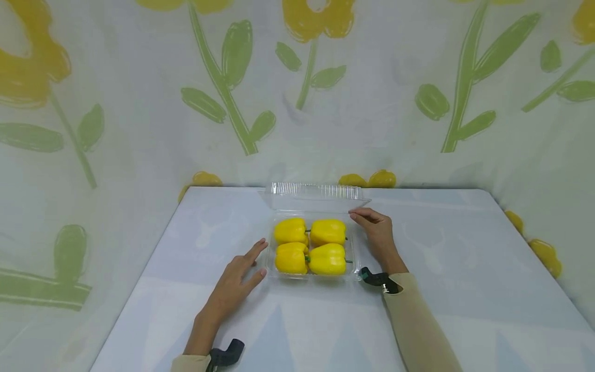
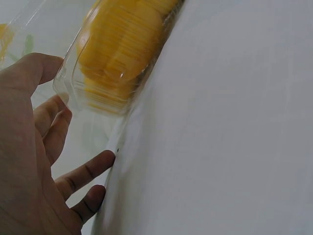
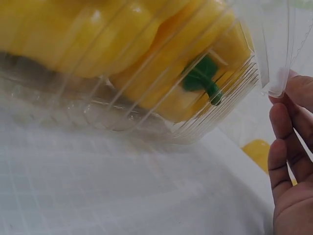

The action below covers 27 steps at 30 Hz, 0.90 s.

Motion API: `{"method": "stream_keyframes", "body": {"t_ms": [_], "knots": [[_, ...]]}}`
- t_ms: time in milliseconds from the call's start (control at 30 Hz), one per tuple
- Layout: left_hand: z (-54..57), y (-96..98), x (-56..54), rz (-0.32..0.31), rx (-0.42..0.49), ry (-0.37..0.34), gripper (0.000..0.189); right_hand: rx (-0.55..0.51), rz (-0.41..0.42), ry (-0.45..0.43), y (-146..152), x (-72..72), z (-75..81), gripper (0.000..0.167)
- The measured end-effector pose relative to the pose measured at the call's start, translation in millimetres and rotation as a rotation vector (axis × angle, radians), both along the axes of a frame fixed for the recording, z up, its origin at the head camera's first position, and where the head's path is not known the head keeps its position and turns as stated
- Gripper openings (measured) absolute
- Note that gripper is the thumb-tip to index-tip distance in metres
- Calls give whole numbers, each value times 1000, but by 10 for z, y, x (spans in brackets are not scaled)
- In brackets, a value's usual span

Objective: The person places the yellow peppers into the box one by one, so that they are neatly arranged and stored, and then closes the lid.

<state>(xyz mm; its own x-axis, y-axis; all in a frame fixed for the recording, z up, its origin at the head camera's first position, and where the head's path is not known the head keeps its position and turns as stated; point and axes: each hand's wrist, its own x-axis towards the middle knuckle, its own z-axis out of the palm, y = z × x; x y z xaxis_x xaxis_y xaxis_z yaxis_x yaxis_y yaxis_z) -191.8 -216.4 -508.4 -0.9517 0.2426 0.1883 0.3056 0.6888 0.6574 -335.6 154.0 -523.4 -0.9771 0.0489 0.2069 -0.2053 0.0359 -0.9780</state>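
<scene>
A clear plastic clamshell container [image 1: 354, 256] stands on the table with its lid [image 1: 316, 192] raised at the back. Several yellow bell peppers [image 1: 327, 259] with green stems lie inside in two rows. My right hand [image 1: 378, 233] pinches the rim at the far right corner between thumb and fingertips, as the right wrist view shows. At the left side, my left hand [image 1: 232, 284] has its fingers spread and fairly straight. In the left wrist view its fingertips [image 2: 59, 100] are right at the container's corner.
A pale table [image 1: 446, 243] with a faint pattern extends around the container. Behind it hangs a backdrop [image 1: 362, 139] with large yellow flowers and green leaves. Each wrist carries a black mount [image 1: 228, 354] close to the sleeve.
</scene>
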Motion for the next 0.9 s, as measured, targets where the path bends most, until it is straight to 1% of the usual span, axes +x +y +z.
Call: {"method": "stream_keyframes", "body": {"t_ms": [133, 300, 433, 533, 633, 900], "knots": [[-3, -5, -2, -3, -3, -6, 62, 12, -1, -12, -4, 22, 7, 27], [-8, -4, 1, -14, -6, 22, 61, -6, 35, 17, 1, 42, 17, 27], [-17, -5, -6, -20, -11, 37, 61, -2, 39, 24, 10, 50, 19, 27], [-28, -11, -9, -20, -14, 34, 61, 10, 20, 7, 15, 56, 16, 28], [-37, -19, -9, -17, -15, 33, 61, 2, 21, -1, 15, 63, 12, 29], [-32, -9, -1, 1, -2, 8, 61, 20, 32, 2, 29, 99, 13, 32]]}}
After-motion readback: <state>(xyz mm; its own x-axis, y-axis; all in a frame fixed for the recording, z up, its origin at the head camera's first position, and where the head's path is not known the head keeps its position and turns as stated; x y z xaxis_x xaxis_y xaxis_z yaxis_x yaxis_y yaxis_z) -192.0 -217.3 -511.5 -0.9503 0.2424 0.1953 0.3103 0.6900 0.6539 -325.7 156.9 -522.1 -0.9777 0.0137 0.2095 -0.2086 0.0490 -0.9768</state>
